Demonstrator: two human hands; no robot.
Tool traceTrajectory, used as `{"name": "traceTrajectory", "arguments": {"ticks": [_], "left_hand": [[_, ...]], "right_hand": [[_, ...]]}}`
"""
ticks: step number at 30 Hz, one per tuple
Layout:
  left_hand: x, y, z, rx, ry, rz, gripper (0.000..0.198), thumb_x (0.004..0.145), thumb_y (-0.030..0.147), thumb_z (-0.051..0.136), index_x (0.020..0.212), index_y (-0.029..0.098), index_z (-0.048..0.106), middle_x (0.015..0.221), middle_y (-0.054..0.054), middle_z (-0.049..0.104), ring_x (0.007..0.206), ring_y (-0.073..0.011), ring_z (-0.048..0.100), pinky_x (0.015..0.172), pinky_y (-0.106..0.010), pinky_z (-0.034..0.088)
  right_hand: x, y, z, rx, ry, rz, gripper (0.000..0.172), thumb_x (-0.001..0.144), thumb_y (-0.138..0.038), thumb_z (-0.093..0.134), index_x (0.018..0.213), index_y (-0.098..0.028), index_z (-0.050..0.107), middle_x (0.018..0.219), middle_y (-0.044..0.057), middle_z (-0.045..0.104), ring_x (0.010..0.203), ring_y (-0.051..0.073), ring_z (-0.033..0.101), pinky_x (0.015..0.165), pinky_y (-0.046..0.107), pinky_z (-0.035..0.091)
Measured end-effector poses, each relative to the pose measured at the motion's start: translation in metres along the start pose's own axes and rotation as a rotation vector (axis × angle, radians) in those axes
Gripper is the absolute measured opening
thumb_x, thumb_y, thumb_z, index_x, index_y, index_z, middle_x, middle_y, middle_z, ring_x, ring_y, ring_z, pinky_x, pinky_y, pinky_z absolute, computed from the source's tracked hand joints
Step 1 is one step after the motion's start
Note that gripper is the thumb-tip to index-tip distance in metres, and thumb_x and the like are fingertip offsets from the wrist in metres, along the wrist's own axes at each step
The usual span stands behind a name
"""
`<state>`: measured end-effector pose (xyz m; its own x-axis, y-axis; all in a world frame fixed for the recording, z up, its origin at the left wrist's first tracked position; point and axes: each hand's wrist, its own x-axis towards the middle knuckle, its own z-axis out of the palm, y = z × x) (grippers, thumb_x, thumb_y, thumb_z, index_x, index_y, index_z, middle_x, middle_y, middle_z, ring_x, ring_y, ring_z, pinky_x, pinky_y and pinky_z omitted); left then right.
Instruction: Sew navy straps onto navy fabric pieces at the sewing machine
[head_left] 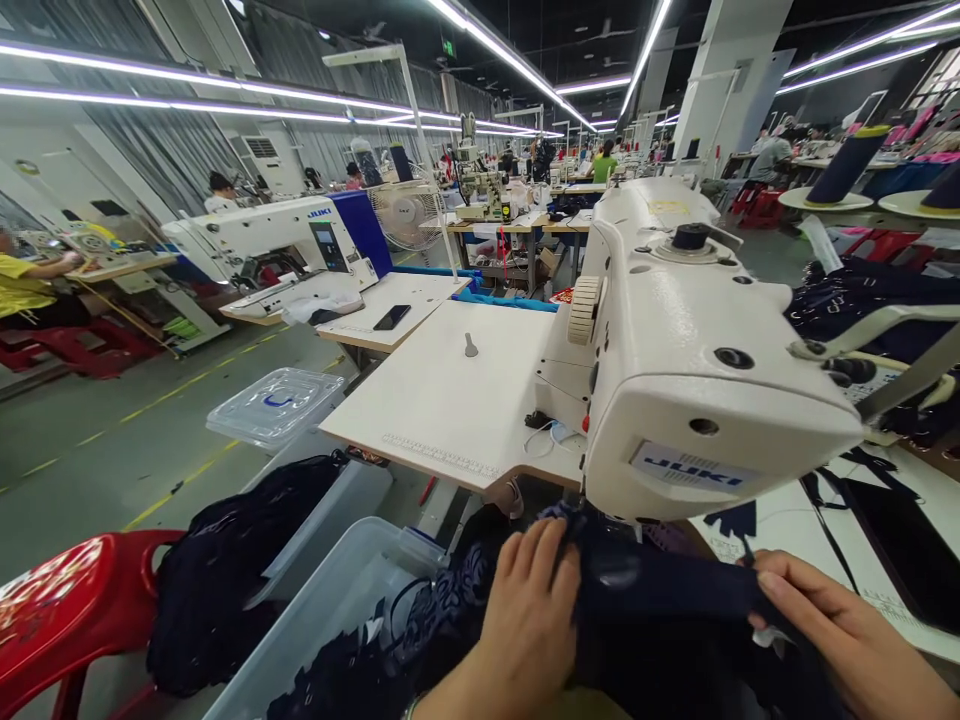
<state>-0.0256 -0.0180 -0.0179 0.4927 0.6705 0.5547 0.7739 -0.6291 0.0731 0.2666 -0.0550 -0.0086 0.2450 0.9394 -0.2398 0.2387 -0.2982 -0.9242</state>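
A dark navy piece of fabric stretches between my two hands, just below the head of the white sewing machine. My left hand is closed over its left end, where the cloth looks gathered or ruffled. Thumb and fingers of my right hand pinch the right end, with a small white scrap, perhaps a label, showing beneath them. The machine's needle area is mostly hidden behind its head. Under my left forearm, ruffled navy pieces spill over a clear plastic bin.
A red stool and a heap of dark fabric are at the left. The white table bears a small grey metal piece. Thread cones stand at right, above a dark flat device. Other people work farther back.
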Motion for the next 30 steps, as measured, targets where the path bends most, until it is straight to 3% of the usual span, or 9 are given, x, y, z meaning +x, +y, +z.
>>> {"name": "traceTrajectory", "arguments": {"ticks": [3, 7, 10, 13, 15, 18, 21, 24, 30], "left_hand": [[-0.004, -0.025, 0.01, 0.087, 0.081, -0.086, 0.042, 0.079, 0.002, 0.04, 0.115, 0.014, 0.06, 0.126, -0.013, 0.061, 0.115, -0.0259, 0.053, 0.096, -0.041, 0.04], [-0.005, -0.047, 0.024, 0.245, 0.086, -0.172, 0.058, 0.082, -0.005, 0.031, 0.135, 0.011, 0.048, 0.132, -0.014, 0.058, 0.116, -0.0244, 0.053, 0.095, -0.039, 0.042], [0.0, -0.044, 0.028, 0.241, 0.097, 0.033, 0.051, 0.091, 0.0, 0.032, 0.139, 0.01, 0.046, 0.139, -0.014, 0.053, 0.124, -0.0227, 0.049, 0.101, -0.037, 0.04], [0.008, -0.031, 0.023, 0.16, 0.057, 0.396, 0.04, 0.099, 0.012, 0.038, 0.137, 0.016, 0.05, 0.146, -0.007, 0.046, 0.133, -0.0184, 0.041, 0.111, -0.033, 0.032], [0.014, -0.024, 0.018, 0.121, -0.008, 0.475, 0.037, 0.101, 0.016, 0.04, 0.135, 0.019, 0.053, 0.148, -0.004, 0.045, 0.136, -0.0165, 0.039, 0.112, -0.031, 0.03], [0.02, -0.019, 0.011, 0.088, -0.059, 0.436, 0.035, 0.102, 0.015, 0.037, 0.131, 0.021, 0.057, 0.148, 0.0, 0.045, 0.135, -0.0158, 0.04, 0.11, -0.031, 0.033], [0.02, -0.018, 0.01, 0.099, -0.048, 0.413, 0.039, 0.103, 0.015, 0.035, 0.135, 0.025, 0.053, 0.152, 0.003, 0.04, 0.134, -0.0152, 0.04, 0.105, -0.03, 0.034], [0.016, -0.016, 0.013, 0.139, -0.025, 0.375, 0.038, 0.102, 0.021, 0.043, 0.138, 0.029, 0.05, 0.153, 0.003, 0.039, 0.135, -0.0167, 0.038, 0.102, -0.03, 0.034], [0.014, -0.011, 0.017, 0.073, 0.021, 0.314, 0.032, 0.102, 0.019, 0.043, 0.129, 0.027, 0.058, 0.143, 0.001, 0.052, 0.135, -0.0153, 0.038, 0.108, -0.034, 0.025]], "right_hand": [[0.008, -0.018, 0.03, 0.163, -0.136, -0.026, 0.037, 0.08, -0.06, 0.064, 0.089, -0.024, 0.061, 0.064, -0.003, 0.055, 0.054, 0.014, 0.052, 0.052, 0.025, 0.049], [0.022, -0.021, 0.069, 0.095, -0.082, -0.163, 0.034, 0.082, -0.056, 0.062, 0.09, -0.024, 0.056, 0.068, -0.004, 0.05, 0.06, 0.015, 0.053, 0.058, 0.028, 0.052], [0.032, -0.017, 0.082, -0.126, -0.049, -0.288, 0.031, 0.084, -0.054, 0.06, 0.086, -0.024, 0.054, 0.067, -0.003, 0.051, 0.062, 0.016, 0.055, 0.059, 0.028, 0.049], [0.033, -0.02, 0.08, -0.241, -0.041, -0.338, 0.028, 0.088, -0.052, 0.055, 0.088, -0.025, 0.051, 0.071, -0.002, 0.056, 0.067, 0.017, 0.059, 0.062, 0.028, 0.048], [0.028, -0.025, 0.072, -0.299, -0.093, -0.339, 0.027, 0.092, -0.052, 0.05, 0.086, -0.026, 0.049, 0.069, -0.003, 0.055, 0.065, 0.017, 0.058, 0.061, 0.027, 0.046], [0.02, -0.029, 0.061, -0.336, -0.143, -0.341, 0.026, 0.096, -0.051, 0.044, 0.092, -0.026, 0.052, 0.077, -0.002, 0.059, 0.075, 0.018, 0.061, 0.063, 0.026, 0.048], [0.018, -0.025, 0.057, -0.372, -0.067, -0.375, 0.029, 0.095, -0.052, 0.046, 0.102, -0.027, 0.058, 0.098, 0.003, 0.066, 0.097, 0.022, 0.063, 0.07, 0.027, 0.051], [0.024, -0.021, 0.06, -0.41, -0.035, -0.45, 0.03, 0.094, -0.051, 0.047, 0.098, -0.026, 0.064, 0.103, 0.006, 0.068, 0.102, 0.025, 0.062, 0.079, 0.032, 0.054], [0.034, -0.024, 0.064, -0.459, -0.109, -0.557, 0.032, 0.097, -0.044, 0.044, 0.113, -0.027, 0.066, 0.118, 0.009, 0.064, 0.114, 0.027, 0.057, 0.097, 0.043, 0.048]]}}
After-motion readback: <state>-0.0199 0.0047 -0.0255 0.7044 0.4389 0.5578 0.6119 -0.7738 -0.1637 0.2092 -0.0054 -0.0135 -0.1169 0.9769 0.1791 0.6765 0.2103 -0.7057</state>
